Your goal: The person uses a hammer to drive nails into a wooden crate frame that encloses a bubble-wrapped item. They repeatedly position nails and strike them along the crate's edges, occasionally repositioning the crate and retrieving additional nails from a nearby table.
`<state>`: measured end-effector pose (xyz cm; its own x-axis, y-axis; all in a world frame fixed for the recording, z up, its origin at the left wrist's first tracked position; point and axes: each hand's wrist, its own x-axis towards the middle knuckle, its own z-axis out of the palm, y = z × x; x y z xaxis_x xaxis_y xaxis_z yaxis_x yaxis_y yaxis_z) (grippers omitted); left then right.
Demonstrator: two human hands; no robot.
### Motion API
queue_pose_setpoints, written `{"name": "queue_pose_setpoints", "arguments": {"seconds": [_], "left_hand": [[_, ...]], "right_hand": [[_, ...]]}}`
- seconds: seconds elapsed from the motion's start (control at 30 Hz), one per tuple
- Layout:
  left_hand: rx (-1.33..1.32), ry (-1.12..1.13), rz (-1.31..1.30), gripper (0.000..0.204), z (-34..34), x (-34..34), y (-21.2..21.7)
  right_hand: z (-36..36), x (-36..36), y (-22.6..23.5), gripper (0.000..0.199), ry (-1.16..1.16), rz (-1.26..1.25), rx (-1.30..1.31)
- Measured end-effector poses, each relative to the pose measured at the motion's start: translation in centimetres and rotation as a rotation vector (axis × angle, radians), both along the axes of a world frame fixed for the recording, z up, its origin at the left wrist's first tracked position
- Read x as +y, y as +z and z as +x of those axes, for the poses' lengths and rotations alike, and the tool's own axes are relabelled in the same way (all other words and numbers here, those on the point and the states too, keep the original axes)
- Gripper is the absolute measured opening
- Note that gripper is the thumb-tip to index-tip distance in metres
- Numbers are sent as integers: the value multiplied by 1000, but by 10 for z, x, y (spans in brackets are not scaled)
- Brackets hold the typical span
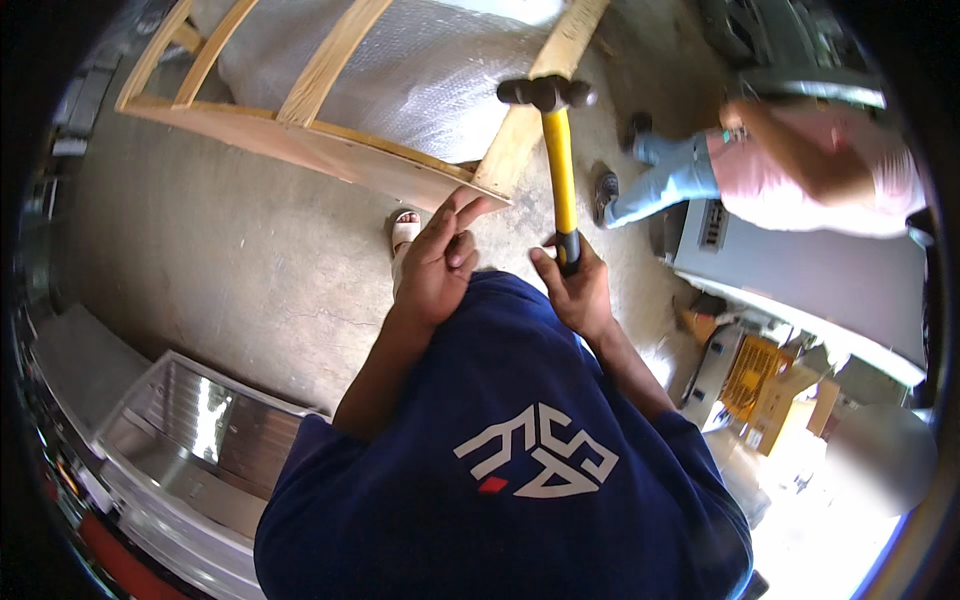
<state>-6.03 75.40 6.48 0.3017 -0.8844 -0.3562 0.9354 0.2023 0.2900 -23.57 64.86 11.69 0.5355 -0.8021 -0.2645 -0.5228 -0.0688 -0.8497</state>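
Head: hammer (561,170) seemingly within right fingers (592,268)

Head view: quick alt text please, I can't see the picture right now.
A right hand holds a yellow-handled hammer by its black end, head up. The left hand is by the near corner of a wooden frame with plastic wrap inside it. Another person stands at right.

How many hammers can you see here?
1. The hammer is in the person's right hand, held near the end of its yellow-and-black handle. Others may be hidden from view.
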Motion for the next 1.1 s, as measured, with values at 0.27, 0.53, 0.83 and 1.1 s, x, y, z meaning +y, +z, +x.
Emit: {"name": "queue_pose_setpoints", "arguments": {"seconds": [0.27,0.53,0.83,1.1], "left_hand": [[-148,-268,-18,51,-13,-39,24],[-185,-469,-17,48,5,-64,22],[-937,-259,139,19,69,-73,-7],[-2167,-150,-75,17,38,-46,3]], "right_hand": [[35,16,0,27,-137,37,-324],[57,11,12,27,-386,188,-291],[47,-12,31,25,-401,50,94],[40,-20,23,23,-62,62,208]]}}
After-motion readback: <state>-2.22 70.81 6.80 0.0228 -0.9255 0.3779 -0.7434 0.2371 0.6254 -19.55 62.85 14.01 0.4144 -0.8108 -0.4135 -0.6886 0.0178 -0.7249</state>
